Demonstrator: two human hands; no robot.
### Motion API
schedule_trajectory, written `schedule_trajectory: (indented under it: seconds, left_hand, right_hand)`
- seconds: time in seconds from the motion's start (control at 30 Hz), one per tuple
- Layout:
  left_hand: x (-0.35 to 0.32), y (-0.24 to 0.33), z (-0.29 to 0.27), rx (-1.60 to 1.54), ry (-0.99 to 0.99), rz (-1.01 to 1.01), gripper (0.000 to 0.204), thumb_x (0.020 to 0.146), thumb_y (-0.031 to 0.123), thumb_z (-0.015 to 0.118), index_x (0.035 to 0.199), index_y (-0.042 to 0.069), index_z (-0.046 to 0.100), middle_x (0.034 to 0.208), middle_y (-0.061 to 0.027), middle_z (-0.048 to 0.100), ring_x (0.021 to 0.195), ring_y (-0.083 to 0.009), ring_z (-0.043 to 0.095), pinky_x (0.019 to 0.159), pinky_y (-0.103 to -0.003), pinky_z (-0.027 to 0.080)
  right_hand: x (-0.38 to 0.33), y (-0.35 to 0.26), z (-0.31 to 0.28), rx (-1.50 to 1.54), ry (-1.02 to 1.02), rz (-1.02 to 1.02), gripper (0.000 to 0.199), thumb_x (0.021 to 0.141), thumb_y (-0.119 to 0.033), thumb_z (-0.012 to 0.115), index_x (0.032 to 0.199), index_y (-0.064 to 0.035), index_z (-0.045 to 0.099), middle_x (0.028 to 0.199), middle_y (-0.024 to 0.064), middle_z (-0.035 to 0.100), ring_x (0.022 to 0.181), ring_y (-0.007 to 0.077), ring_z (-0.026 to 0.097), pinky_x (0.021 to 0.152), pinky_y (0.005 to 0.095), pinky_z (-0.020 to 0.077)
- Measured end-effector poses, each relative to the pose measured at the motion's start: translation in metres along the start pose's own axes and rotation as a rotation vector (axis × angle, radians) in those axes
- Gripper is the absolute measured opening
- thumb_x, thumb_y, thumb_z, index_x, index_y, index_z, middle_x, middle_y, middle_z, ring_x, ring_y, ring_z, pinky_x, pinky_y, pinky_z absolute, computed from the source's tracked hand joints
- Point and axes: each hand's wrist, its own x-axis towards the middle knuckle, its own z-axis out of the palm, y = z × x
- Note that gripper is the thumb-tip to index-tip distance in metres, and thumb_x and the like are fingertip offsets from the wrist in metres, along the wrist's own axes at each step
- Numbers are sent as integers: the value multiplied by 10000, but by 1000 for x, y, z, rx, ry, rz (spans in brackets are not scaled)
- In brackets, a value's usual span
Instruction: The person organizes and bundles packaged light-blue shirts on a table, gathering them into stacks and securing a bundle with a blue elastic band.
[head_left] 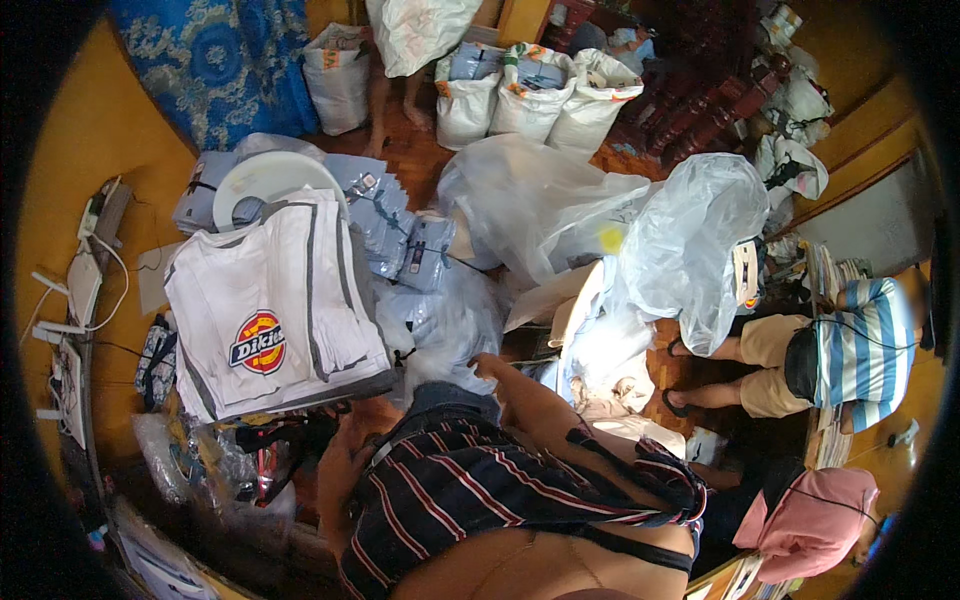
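Observation:
A tall stack of folded white shirts (270, 290) with dark grey edging and a round red and yellow print lies in front of me on the left. My left hand (352, 432) is low beside the stack's near edge, its fingers hidden or too dim to make out. In the middle, my right hand (487, 368) is beside a crumpled clear plastic bag (445, 325); its fingers are too small to read. Bundles of light blue folded garments in plastic (375, 215), tied with dark string, sit just beyond the stack.
A white round tub (265, 180) stands behind the shirts. Large clear bags (695, 245) and pale cloth (610, 370) spread to the right. White sacks (535, 95) line the back, near another person's legs. Two people are at the right, one in a striped shirt (865, 350).

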Motion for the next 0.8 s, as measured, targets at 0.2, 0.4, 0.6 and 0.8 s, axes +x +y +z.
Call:
schedule_trajectory:
  seconds: [0.2, 0.4, 0.6, 0.8]
  left_hand:
    - [-8, -23, 31, 68, -21, -60, 574, 752, 381, 481, 1211, 99, 282, 1000, -203, 475, 882, -373, 475, 722, -418, 389]
    - [-2, -8, 17, 165, -109, -93, 549, 767, 400, 450, 1209, 115, 290, 1005, -228, 470, 859, -381, 486, 697, -421, 398]
    - [-2, -5, 22, 187, -206, -146, 483, 783, 376, 432, 1168, 95, 355, 990, -216, 494, 871, -355, 495, 719, -408, 394]
    - [-6, -20, 31, 46, -164, -110, 445, 791, 359, 418, 1120, 60, 410, 988, -199, 506, 883, -344, 493, 742, -401, 386]
  right_hand:
    - [-16, -22, 4, -13, -14, 72, 441, 596, -27, 506, 1016, -156, 545, 845, 122, 582, 677, 218, 582, 563, 327, 468]
    - [-4, -3, 26, -92, 102, -178, 411, 616, -49, 528, 1013, -151, 547, 728, 141, 589, 649, 218, 577, 549, 336, 463]
    - [-6, -13, 15, 112, 14, -20, 415, 618, -41, 538, 1024, -127, 537, 699, 147, 574, 627, 189, 557, 514, 346, 456]
    - [-12, 0, 24, 31, -20, -24, 418, 628, -36, 539, 1035, -129, 530, 737, 142, 575, 645, 182, 555, 518, 341, 459]
